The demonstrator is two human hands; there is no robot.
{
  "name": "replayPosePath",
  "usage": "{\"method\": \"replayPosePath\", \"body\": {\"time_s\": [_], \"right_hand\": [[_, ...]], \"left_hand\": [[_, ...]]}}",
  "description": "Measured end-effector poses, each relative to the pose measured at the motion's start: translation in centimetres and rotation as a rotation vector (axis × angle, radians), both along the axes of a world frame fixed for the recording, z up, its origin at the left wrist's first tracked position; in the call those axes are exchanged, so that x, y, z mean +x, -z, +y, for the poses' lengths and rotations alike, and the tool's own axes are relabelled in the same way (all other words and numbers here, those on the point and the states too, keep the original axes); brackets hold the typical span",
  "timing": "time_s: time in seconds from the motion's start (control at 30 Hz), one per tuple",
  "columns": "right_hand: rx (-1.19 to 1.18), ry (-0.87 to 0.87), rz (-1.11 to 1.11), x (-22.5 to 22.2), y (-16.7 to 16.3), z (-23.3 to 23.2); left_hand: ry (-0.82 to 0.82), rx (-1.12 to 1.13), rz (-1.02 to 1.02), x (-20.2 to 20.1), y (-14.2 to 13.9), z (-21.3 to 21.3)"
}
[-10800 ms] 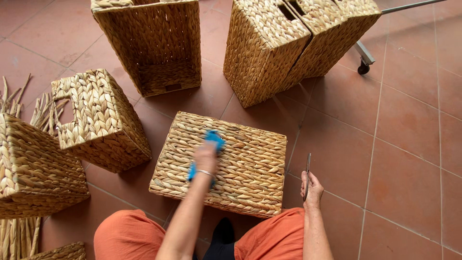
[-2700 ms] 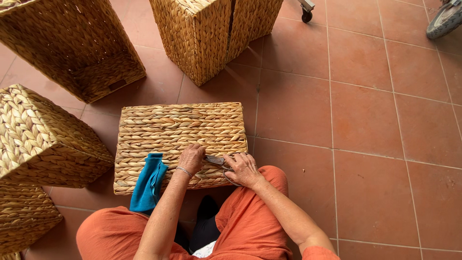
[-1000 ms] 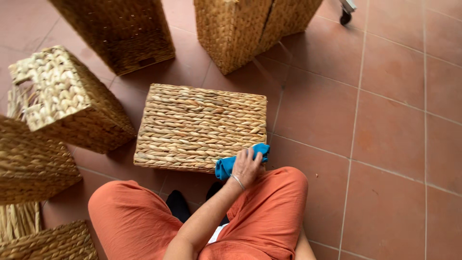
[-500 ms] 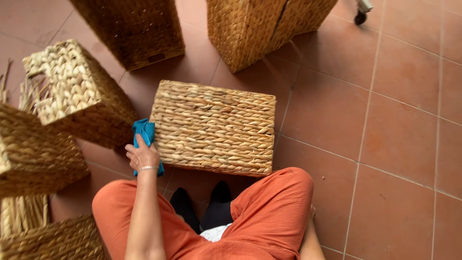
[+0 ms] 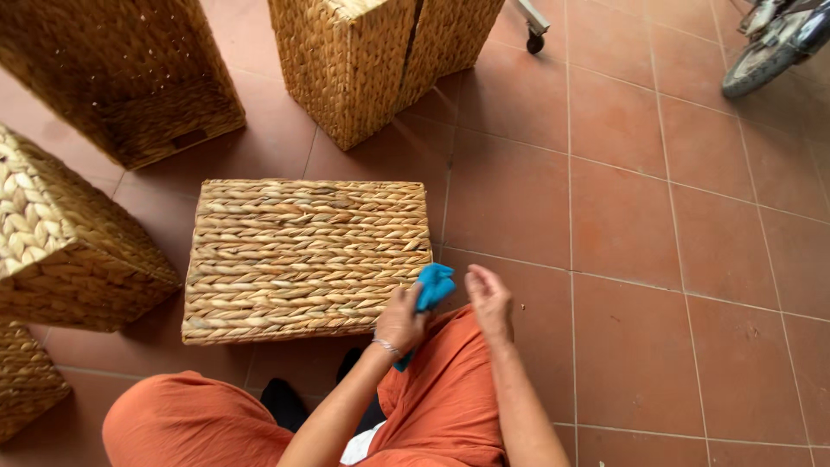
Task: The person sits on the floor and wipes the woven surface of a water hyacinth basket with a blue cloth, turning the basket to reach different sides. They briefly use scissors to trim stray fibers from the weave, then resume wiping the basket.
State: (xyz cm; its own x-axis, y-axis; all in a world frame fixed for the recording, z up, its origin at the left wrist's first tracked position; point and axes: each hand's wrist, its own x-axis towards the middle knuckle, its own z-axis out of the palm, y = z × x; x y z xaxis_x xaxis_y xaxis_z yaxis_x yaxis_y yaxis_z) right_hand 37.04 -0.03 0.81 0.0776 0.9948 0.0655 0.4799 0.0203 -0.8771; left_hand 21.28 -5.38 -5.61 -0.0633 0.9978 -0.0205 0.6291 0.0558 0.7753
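A flat woven straw basket [image 5: 303,255] lies upside down on the tiled floor in front of my knees. My left hand [image 5: 400,318] is at its near right corner, closed around a blue cloth [image 5: 430,288] that sticks up between the fingers. My right hand [image 5: 489,298] hovers just right of the cloth, fingers loosely curled and holding nothing. My legs in orange trousers [image 5: 441,406] fill the bottom of the view.
Tall woven baskets stand at the back left [image 5: 121,78] and back middle [image 5: 363,60]. Two more woven baskets sit at the left edge [image 5: 60,251] and lower left [image 5: 26,380]. A caster wheel [image 5: 535,41] and a motorbike wheel [image 5: 761,60] are at the top right.
My left hand with the blue cloth has moved from the basket's left side to its near right corner. My right hand has come into view beside it. The view has shifted.
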Motion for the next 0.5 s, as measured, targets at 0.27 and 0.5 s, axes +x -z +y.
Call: {"method": "replayPosePath", "body": {"time_s": [0.27, 0.5], "right_hand": [[-0.301, -0.314, 0.523, -8.5, 1.8, -2.9], [-0.053, -0.198, 0.099, -6.5, 2.6, 0.6]], "left_hand": [[0.117, -0.067, -0.675, -7.1, 0.5, -2.1], [-0.448, -0.111, -0.687, -19.5, 1.3, -0.4]]}}
